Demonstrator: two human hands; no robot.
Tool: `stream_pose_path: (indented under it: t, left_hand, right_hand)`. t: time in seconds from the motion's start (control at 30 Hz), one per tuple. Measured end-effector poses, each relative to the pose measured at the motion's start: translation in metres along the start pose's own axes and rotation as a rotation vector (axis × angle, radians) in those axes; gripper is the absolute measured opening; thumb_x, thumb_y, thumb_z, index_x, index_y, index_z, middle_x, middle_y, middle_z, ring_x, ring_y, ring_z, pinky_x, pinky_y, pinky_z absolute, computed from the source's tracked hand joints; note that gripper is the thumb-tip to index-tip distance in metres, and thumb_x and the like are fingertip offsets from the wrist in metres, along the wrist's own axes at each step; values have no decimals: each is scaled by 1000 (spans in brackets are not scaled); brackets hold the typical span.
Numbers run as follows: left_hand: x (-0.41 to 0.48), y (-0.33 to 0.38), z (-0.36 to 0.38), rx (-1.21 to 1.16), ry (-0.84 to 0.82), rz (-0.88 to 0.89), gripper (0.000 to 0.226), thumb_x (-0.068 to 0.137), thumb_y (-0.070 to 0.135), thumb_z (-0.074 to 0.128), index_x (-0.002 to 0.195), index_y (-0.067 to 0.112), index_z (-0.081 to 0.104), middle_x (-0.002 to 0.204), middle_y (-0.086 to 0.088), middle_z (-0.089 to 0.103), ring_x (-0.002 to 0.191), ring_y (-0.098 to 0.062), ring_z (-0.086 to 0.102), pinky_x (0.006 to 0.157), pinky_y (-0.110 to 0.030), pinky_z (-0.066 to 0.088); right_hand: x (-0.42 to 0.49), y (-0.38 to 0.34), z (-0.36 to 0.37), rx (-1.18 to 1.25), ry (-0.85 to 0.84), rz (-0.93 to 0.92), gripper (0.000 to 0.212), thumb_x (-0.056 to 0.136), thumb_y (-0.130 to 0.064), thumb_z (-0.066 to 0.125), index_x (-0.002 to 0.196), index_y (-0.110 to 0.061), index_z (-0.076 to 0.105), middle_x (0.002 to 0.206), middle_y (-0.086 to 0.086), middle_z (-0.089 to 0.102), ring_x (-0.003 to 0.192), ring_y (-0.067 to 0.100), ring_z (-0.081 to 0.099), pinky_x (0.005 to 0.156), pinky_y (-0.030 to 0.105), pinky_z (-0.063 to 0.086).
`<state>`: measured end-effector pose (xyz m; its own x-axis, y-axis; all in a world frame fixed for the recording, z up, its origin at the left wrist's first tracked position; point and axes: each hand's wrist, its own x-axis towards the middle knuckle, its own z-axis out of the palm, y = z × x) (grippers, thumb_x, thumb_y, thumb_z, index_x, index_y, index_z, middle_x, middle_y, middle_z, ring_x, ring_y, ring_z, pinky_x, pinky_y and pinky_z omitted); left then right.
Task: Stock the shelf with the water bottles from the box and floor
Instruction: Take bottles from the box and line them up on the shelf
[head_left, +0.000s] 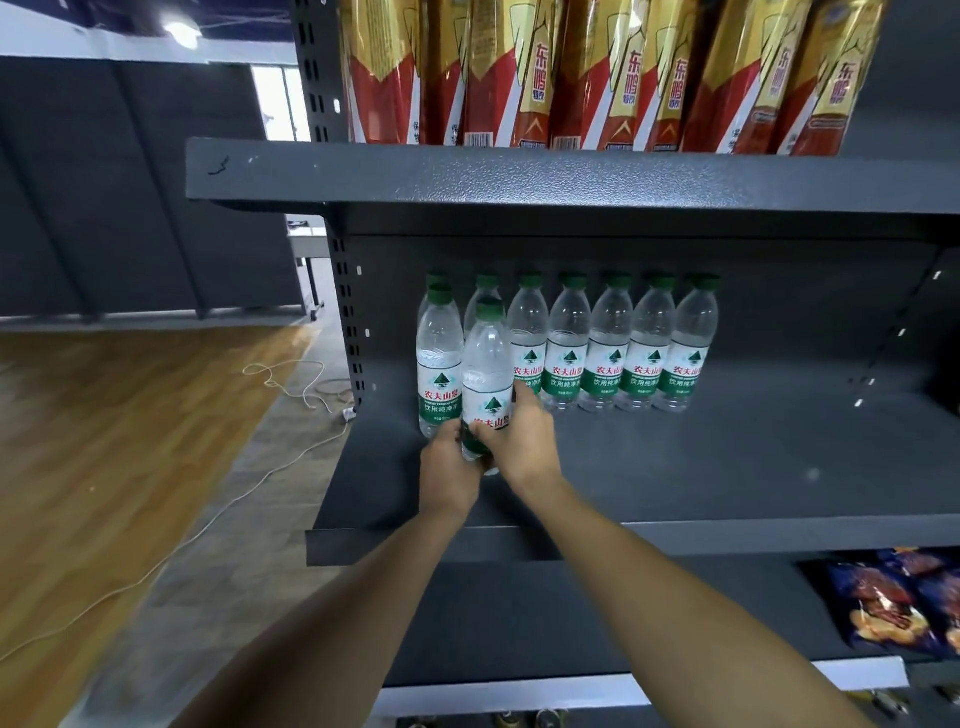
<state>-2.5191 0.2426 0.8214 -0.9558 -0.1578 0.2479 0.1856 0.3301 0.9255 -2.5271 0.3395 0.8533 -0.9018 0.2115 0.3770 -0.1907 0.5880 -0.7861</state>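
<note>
Bottle (485, 364) | upright | left hand (448, 470), right hand (524, 441) fingers (525, 399) round base

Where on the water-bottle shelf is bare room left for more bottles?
Bare deck lies in front of the back row, right of the held bottle, and beyond the row's right end. The left corner is crowded.

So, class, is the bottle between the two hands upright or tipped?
Upright: the bottle has its green cap on top, while the left hand and right hand grip its lower part.
</note>
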Motion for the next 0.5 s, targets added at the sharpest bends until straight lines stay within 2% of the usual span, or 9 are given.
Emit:
stream_pose_path:
  t: [0.07,0.17,0.3,0.43,0.5]
  left_hand:
    - [1,-1,1,18,12,-5,24,79,2,72,100,8,63,99,-4,72,87,-17,67,76,-28,57]
    - [3,1,2,54,21,1,23,80,1,69,100,9,64,97,-6,72,87,-18,68,72,-24,51]
    - [6,0,0,53,20,2,25,78,4,73,101,9,65,95,-4,72,85,-16,68,78,-27,54]
    - [10,1,-2,62,14,13,32,79,4,75,109,5,62,90,3,65,83,-9,61,80,-22,49]
    - [13,0,-1,87,21,22,34,80,3,73,112,1,61,92,0,65,84,-8,59,79,-18,45]
  right_hand:
    - [-1,2,3,-35,0,-42,63,69,-14,82,125,-14,53,116,6,58,109,22,56,93,41,49]
    - [-1,7,4,-9,-12,-52,68,66,-9,81,127,-16,52,121,4,56,113,19,52,94,33,46]
    - [5,9,8,19,-2,-27,69,68,-6,81,128,-17,50,123,2,55,117,17,51,98,36,46]
    - [16,10,12,16,6,3,73,72,-7,80,135,-17,44,128,1,50,121,17,48,103,35,43]
    - [23,12,14,1,-2,8,73,74,-8,80,136,-16,42,131,2,48,123,18,48,104,34,42]
